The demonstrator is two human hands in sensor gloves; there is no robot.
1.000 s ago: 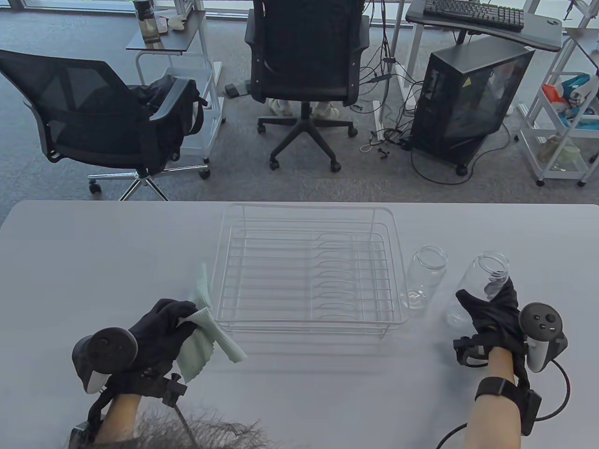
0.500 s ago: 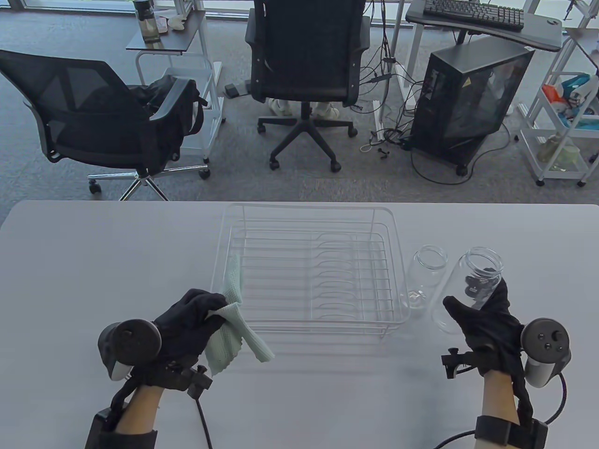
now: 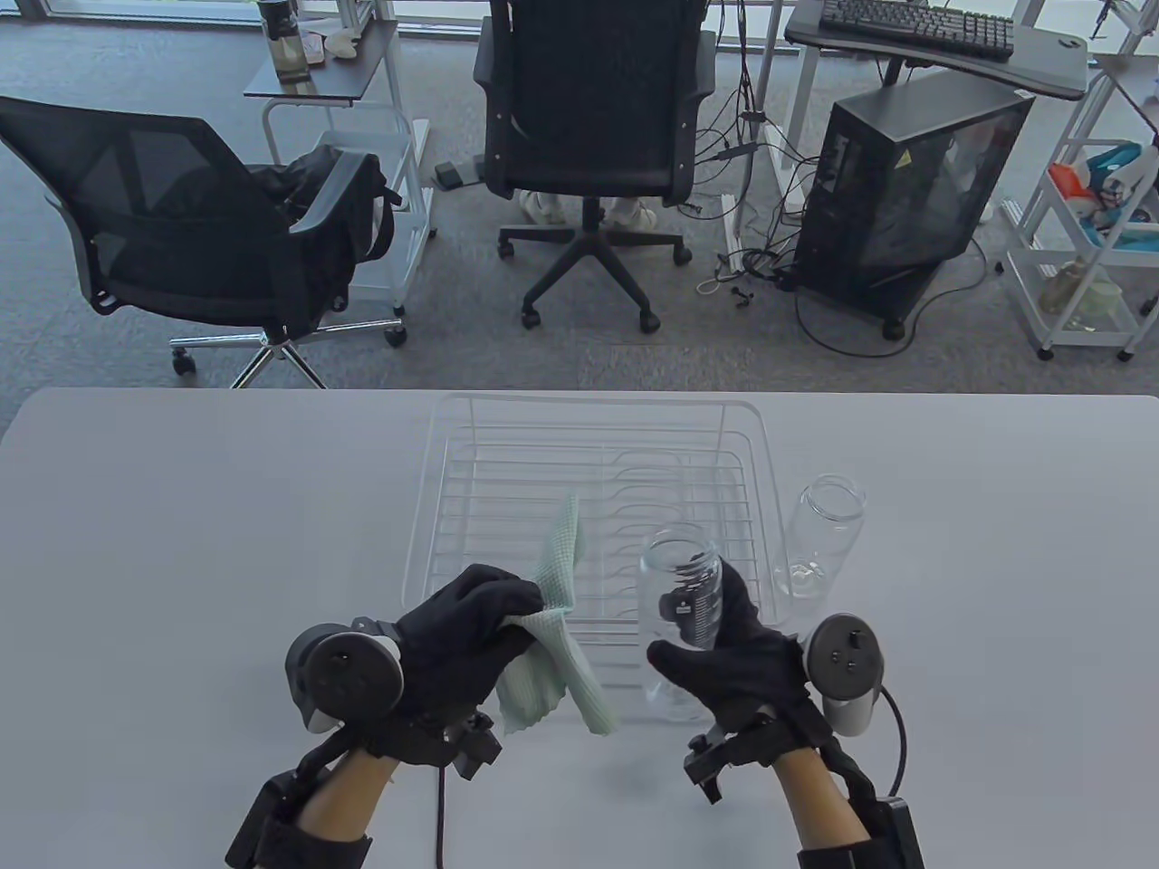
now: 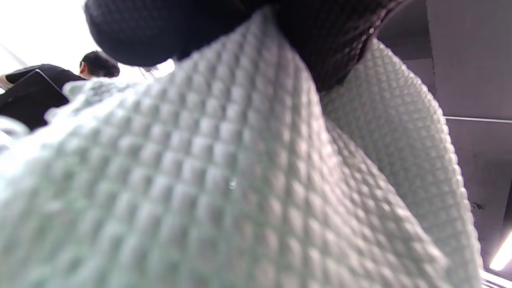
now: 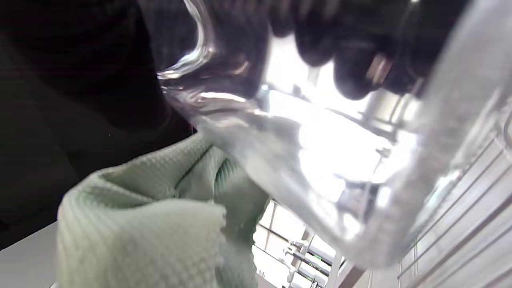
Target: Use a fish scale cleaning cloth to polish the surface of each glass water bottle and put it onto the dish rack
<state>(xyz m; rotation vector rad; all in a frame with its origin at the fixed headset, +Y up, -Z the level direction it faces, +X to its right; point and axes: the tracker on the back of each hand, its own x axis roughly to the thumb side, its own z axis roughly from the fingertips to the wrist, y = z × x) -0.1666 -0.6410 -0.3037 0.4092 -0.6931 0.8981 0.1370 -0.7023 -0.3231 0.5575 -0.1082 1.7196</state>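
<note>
- The right hand (image 3: 742, 656) holds a clear glass bottle (image 3: 681, 597) upright, mouth up, its fingers (image 3: 735, 588) curled round the far side of the glass and the thumb stretched across the near side.
- In the right wrist view the bottle (image 5: 320, 160) fills most of the picture, with dark fingertips (image 5: 352, 76) seen through the glass near the top.
- The left hand (image 3: 453, 647) grips a pale green fish scale cleaning cloth (image 3: 557, 625); one end sticks up past its fingers (image 3: 507, 588), the rest hangs down toward the surface (image 3: 181, 543).
- In the left wrist view the cloth (image 4: 224, 180) covers nearly the whole picture, its waffled weave pinched under a black fingertip (image 4: 160, 28) at the top.
- The cloth lies just to the left of the held bottle, between the two hands; whether they touch cannot be told from the table view.
- The white wire dish rack (image 3: 507, 471) sits beyond both sets of fingers, its near rail just behind them.
- A second glass bottle (image 3: 819, 539) stands on the surface, beyond the right fingers and to their right, just beside the rack.
</note>
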